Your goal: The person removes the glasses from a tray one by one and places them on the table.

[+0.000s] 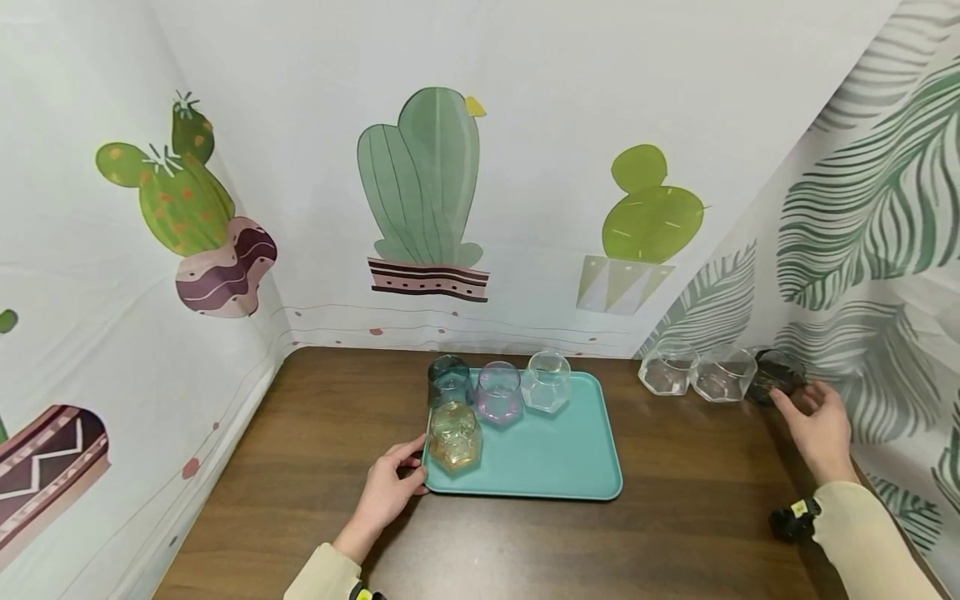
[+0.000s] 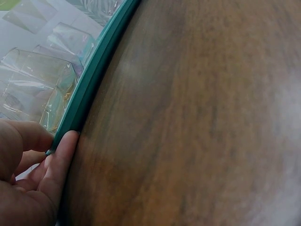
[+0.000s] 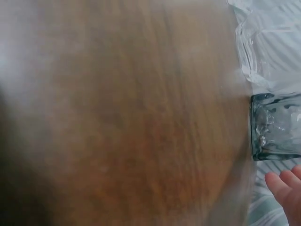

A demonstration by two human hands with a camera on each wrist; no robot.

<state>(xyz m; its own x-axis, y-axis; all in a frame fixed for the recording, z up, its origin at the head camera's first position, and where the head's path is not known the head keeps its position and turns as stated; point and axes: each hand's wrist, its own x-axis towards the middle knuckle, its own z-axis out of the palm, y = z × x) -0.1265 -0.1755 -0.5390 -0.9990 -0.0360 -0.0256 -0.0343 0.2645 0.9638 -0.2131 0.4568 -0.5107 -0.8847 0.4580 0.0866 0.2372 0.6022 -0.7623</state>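
Note:
My left hand (image 1: 390, 487) grips the near left edge of a teal tray (image 1: 540, 471); in the left wrist view, fingers and thumb lie on both sides of its rim (image 2: 84, 89). On the tray stand an amber glass (image 1: 455, 437), a dark blue-grey glass (image 1: 448, 379), a purple-tinted glass (image 1: 498, 393) and a clear glass (image 1: 547, 382). At the far right, my right hand (image 1: 821, 429) is beside a dark grey glass (image 1: 772, 371). A small gap shows between its extended fingertips (image 3: 273, 181) and that glass in the right wrist view.
Two clear glasses (image 1: 667, 369) stand in a row left of the dark grey one, close to the back edge of the wooden table (image 1: 675, 475). Cloth printed with cacti and leaves (image 1: 525, 167) hangs behind and at both sides.

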